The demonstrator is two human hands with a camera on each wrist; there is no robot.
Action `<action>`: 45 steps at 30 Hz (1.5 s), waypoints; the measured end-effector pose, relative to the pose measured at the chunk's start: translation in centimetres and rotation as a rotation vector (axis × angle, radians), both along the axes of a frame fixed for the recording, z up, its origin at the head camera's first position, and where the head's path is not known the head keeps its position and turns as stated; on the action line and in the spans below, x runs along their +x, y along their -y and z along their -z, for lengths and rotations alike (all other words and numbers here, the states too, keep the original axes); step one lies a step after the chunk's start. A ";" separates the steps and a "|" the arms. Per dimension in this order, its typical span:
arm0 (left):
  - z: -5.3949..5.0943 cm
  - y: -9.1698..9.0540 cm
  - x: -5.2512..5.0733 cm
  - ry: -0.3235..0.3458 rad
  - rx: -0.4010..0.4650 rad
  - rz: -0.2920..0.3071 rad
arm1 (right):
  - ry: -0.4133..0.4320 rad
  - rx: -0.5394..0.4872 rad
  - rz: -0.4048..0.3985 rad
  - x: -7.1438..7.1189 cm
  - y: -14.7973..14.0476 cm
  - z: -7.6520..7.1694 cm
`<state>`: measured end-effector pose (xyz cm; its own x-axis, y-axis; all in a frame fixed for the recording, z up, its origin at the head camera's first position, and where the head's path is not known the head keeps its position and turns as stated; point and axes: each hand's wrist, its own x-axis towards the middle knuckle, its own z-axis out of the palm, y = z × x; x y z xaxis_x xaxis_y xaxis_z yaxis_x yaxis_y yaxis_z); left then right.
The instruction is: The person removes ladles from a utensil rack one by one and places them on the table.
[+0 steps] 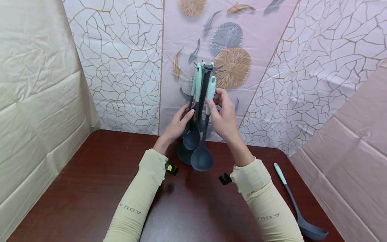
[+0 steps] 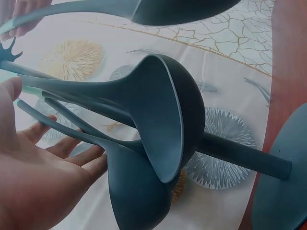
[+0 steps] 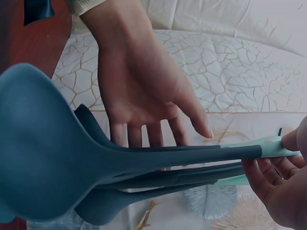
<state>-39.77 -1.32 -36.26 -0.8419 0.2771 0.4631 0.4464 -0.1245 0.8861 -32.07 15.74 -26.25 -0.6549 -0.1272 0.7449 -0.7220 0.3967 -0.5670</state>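
A dark utensil stand (image 1: 208, 67) with hooks at its top stands near the back of the table, its round base (image 2: 283, 177) on the wood. Several mint-handled utensils hang from it, among them a ladle (image 2: 156, 115) and another with a dark, broad head (image 2: 139, 191). My right hand (image 1: 224, 117) pinches the mint handle of a ladle (image 1: 202, 158) between thumb and fingers, in front of the stand's right side. On the left, my left hand (image 1: 178, 122) has its fingers loosely extended behind the hanging handles, thumb apart; contact is hard to tell.
Another mint-handled ladle (image 1: 311, 230) lies along the right edge of the dark red table (image 1: 105, 188). Patterned cloth (image 1: 121, 67) hangs close behind the stand, and plain cloth (image 1: 39, 101) borders the left side.
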 end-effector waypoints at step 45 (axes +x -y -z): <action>0.0 0.1 -0.1 0.010 0.000 0.011 | 0.033 0.150 0.068 0.4 -4.1 0.0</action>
